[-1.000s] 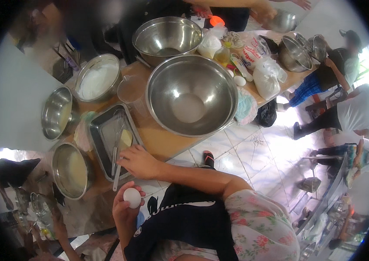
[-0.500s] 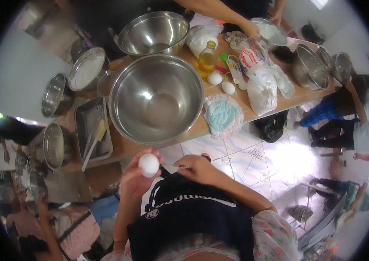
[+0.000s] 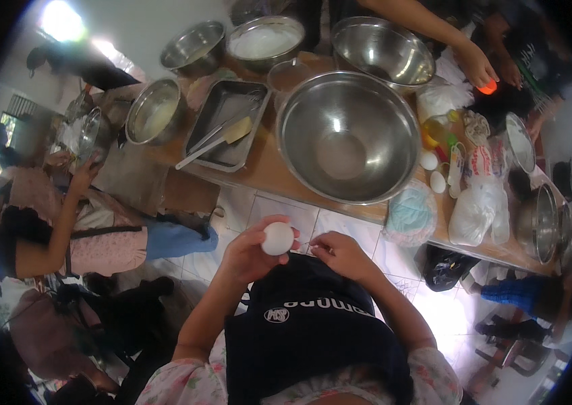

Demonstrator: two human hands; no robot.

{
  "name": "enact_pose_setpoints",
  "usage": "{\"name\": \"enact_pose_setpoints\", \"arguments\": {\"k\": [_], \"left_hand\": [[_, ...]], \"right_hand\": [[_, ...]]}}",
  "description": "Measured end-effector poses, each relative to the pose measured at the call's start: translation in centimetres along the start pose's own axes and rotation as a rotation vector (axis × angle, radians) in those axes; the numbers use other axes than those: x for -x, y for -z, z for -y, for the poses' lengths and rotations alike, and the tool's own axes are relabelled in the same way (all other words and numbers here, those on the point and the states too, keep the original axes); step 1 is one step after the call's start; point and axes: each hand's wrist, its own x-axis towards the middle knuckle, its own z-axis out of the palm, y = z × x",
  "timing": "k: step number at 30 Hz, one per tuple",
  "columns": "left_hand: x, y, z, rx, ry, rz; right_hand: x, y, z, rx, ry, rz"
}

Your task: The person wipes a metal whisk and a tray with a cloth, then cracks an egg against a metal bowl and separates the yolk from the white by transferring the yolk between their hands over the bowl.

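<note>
The left hand (image 3: 249, 253) is clasped around an egg (image 3: 278, 239), held short of the tabletop (image 3: 269, 173); the egg hides part of the fingers. The right hand (image 3: 343, 255) is just beside it, fingertips drawn close; a thin, pale sliver shows near them, but I cannot tell whether they grip it. Beyond, a large bowl (image 3: 326, 111) covers part of the tabletop, and in the tray (image 3: 222, 104) a spatula (image 3: 237, 129) lies beside a whisk (image 3: 215, 131) whose wires are faint.
</note>
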Motion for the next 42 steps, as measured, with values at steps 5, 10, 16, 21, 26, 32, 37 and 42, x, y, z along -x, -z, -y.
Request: {"name": "enact_pose_setpoints", "arguments": {"k": [5, 10, 16, 21, 26, 32, 37, 42], "left_hand": [[4.9, 4.1, -3.4, 0.057, -0.118, -0.187], [8.9, 7.7, -8.6, 0.043, -0.192, -0.271], [11.5, 10.8, -13.4, 0.023, -0.269, -0.312], [11.6, 12.4, -14.6, 0.041, -0.255, -0.265], [10.3, 12.0, -14.8, 0.016, -0.183, -0.201], [8.5, 11.3, -14.4, -0.005, -0.144, -0.171], [5.6, 8.6, -14.2, 0.043, -0.158, -0.140], [3.3, 5.2, -12.8, 0.012, -0.231, -0.113]], "right_hand": [[-9.4, -3.7, 5.5, -0.128, 0.245, -0.067], [-22.6, -8.6, 9.7, -0.126, 0.343, -0.211], [-31.4, -12.2, 10.2, 0.110, -0.045, -0.251], [-33.6, -13.0, 8.0, -0.019, 0.008, -0.228], [-34.2, -12.5, 7.2, -0.327, -0.170, -0.244], [-28.9, -9.8, 9.4, -0.585, -0.406, -0.267], [-20.9, -6.3, 10.7, -0.312, -0.241, -0.162], [-12.0, -2.3, 12.1, 0.108, 0.137, -0.367]]}}
